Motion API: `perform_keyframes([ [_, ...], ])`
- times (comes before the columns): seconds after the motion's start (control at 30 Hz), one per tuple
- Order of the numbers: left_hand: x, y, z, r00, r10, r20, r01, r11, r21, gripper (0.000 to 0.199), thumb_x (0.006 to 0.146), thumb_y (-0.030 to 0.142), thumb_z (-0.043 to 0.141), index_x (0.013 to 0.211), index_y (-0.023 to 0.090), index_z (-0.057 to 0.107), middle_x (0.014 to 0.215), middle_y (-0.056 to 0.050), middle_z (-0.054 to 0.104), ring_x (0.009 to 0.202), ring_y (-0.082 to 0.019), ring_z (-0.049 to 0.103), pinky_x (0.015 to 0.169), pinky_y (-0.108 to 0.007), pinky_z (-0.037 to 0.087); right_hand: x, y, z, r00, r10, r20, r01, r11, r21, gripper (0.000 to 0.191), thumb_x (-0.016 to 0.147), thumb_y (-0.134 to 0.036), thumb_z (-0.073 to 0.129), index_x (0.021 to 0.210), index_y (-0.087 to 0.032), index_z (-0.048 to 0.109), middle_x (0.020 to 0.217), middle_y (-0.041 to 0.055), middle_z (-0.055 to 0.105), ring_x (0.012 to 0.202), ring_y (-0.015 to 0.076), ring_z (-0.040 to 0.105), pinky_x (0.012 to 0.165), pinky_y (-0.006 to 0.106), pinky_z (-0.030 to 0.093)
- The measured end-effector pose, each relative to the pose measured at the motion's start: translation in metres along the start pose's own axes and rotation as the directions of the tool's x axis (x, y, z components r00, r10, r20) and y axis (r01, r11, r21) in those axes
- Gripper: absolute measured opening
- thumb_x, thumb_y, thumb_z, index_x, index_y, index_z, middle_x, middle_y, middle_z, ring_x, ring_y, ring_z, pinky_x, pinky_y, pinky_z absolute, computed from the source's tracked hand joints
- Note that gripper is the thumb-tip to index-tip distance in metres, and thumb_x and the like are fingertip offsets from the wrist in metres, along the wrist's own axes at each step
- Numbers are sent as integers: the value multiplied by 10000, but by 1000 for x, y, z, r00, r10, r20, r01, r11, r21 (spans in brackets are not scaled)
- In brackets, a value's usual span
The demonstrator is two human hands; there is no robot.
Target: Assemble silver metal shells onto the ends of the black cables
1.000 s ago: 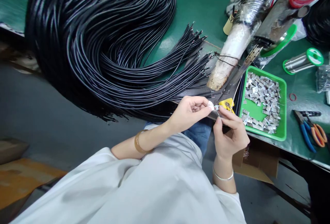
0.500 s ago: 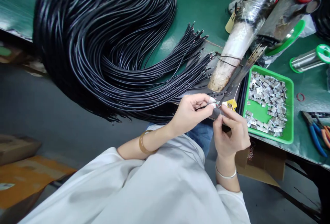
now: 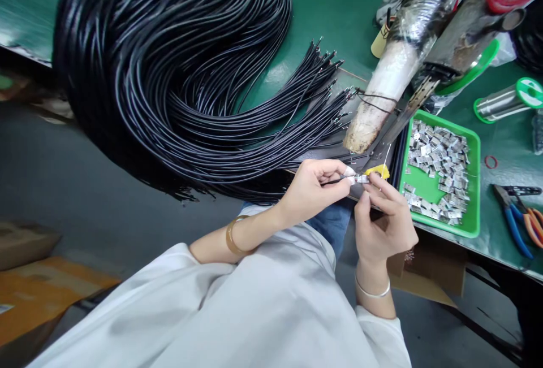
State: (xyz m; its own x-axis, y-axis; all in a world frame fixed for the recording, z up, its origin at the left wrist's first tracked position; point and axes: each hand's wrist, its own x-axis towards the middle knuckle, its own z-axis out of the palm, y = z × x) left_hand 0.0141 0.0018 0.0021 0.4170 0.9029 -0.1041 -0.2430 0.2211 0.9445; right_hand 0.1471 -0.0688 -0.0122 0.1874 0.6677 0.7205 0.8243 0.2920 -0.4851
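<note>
My left hand (image 3: 314, 188) pinches a black cable (image 3: 333, 181) near its end, with thumb and index finger together. At that end sits a small silver metal connector (image 3: 362, 178), between my two hands. My right hand (image 3: 384, 212) has its index finger at the connector's right side; the fingers are bent and the thumb stands a little apart below, so its hold is hard to make out. Just behind the connector lies a yellow piece (image 3: 379, 172), with a thin white strand rising beside it. Many black cables (image 3: 203, 130) curve across the left, their stripped ends near my hands.
A green tray (image 3: 475, 187) of metal connectors stands right of my hands. A wrapped white tube (image 3: 379, 85) and a metal tool (image 3: 413, 99) hang over the work spot. Farther right are a solder spool (image 3: 500, 102), a red ring (image 3: 491, 161) and blue-handled pliers (image 3: 515, 224).
The silver connector now shows clearly at the cable end between my hands. My right hand has shifted slightly right and down; my left hand has lowered a little, still pinching the cable.
</note>
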Motion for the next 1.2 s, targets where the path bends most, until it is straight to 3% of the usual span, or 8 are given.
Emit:
perform_keyframes([
  [0.1,0,0,-1,1000,9,12,-9,1000,1,74,751,183,697,740,114,719,673,-2,637,608,-74,530,578,-183,435,2,-3,-1,996,87,23,-87,996,3,226,815,-46,742,954,-205,663,1094,51,797,910,181,793,806,283,666],
  [0.2,1,0,-3,1000,2,6,-2,1000,-9,59,733,160,692,737,110,722,667,2,638,596,-68,523,554,-174,420,3,-5,-2,997,62,47,-63,998,24,224,813,-42,739,943,-203,651,1125,57,789,923,181,791,834,292,668],
  [0.4,5,1,-1,1000,19,0,-19,1000,5,41,711,140,676,704,123,639,613,53,524,521,-27,376,477,-148,311,4,-2,0,998,18,63,-21,998,54,243,803,-7,723,941,-190,645,1127,76,783,1013,185,774,866,304,664],
  [0.6,5,-4,0,1000,-13,-26,15,997,79,106,764,223,684,763,139,619,626,48,457,535,-43,340,481,-172,272,7,2,3,999,21,45,-22,999,25,222,810,-35,733,938,-201,660,1082,49,790,1005,189,774,867,318,663],
  [0.87,4,-4,-1,999,-30,37,28,998,57,141,838,260,651,792,156,567,594,77,323,526,-49,262,479,-193,208,7,0,5,996,80,32,-83,994,72,183,819,-61,734,910,-202,661,1045,42,789,1009,200,772,844,338,671],
  [1.2,5,6,-1,999,-23,31,23,1000,5,118,756,208,683,700,129,616,576,61,454,524,-44,345,493,-190,284,6,1,3,989,132,59,-139,982,128,143,835,-87,718,878,-197,637,1070,58,787,980,202,778,838,363,677],
])
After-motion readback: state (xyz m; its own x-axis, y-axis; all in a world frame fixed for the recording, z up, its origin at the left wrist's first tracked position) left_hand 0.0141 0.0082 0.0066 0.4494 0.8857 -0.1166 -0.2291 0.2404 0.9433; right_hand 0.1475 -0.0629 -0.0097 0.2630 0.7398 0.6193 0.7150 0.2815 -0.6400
